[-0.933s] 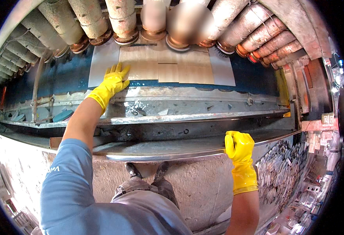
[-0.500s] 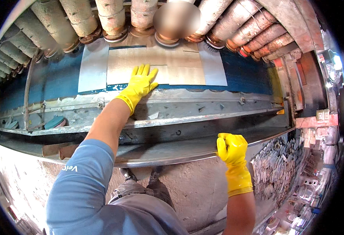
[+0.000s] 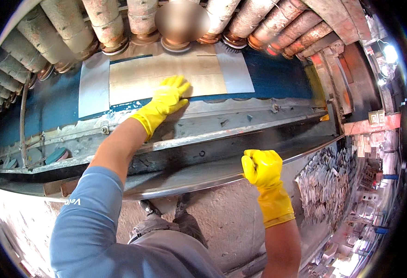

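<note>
My left hand, in a yellow rubber glove, reaches over the near edge of a block of tan rectangular tiles. Its fingers are stretched out over them, and whether they press down cannot be told. A pale grey-white strip lies at each end of the block, one on the left and one on the right. All rest on a wet blue belt. My right hand, gloved alike, is closed at the trough's metal rim. What its fingers hold, if anything, is hidden.
A row of thick, rusty cylindrical machine heads hangs over the belt's far side. Round teal pads lie on the left ledge. Thin slabs stand in a dense stack at the right. A metal ledge runs before the belt.
My left hand has shifted right along the tiles' near edge. The whole view has turned slightly. My right hand stays closed near the rim.
</note>
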Available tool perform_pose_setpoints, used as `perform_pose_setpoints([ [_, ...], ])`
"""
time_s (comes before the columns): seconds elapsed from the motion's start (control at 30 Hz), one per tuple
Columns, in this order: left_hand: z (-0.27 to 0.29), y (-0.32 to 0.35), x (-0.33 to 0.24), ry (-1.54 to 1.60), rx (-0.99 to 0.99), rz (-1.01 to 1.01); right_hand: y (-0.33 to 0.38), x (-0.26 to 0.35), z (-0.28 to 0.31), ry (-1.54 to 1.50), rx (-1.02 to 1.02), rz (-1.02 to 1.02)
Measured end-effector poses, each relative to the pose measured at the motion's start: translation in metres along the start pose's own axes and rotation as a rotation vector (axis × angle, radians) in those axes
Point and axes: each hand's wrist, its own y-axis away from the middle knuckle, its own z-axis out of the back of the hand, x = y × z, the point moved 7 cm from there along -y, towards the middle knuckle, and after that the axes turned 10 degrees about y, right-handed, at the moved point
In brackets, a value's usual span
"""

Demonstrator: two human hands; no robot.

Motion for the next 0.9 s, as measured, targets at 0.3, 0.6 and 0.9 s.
perform_pose_setpoints([
  [0.3,-0.048,-0.037,0.002,-0.124,0.047,-0.029,-0.01,0.0,-0.002,0.018,0.004,-0.006],
  [0.6,-0.105,-0.078,-0.067,-0.047,0.451,0.005,-0.013,-0.006,-0.002,-0.003,0.029,-0.023],
  [0.9,-0.06,-0.037,-0.048,-0.107,0.541,0.035,-0.015,-0.009,0.006,-0.023,-0.045,-0.026],
])
